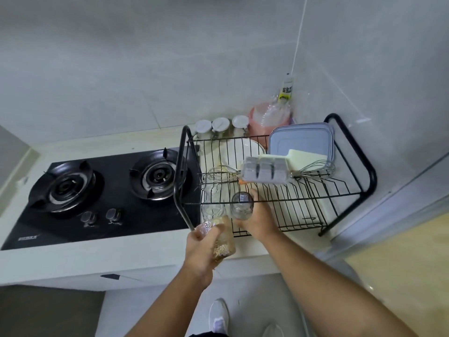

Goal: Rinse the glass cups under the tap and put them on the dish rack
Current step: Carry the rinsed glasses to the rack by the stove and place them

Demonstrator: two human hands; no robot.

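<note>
While you are standing at the bench (136, 256), your right grip (260, 220) is wrapping round a clear glass cup (241, 206), fingers curled behind it. It is holding the cup at the front left part of the black wire dish rack (370, 176); whether the cup is touching the wires is not clear. Your left grip (199, 249) is clamping a patterned glass cup (222, 242), tilted, just in front of the rack and above the bench edge. Two more clear cups (211, 208) are sitting at the rack's left end, just beside the one you are holding. Farther back on the rack, two wire whisks (222, 173), a grey tray (264, 170), a white bowl (239, 152) and stacked grey lids (303, 139) are lying. A black gas hob (97, 190) is sitting on the bench to the left of the rack.
</note>
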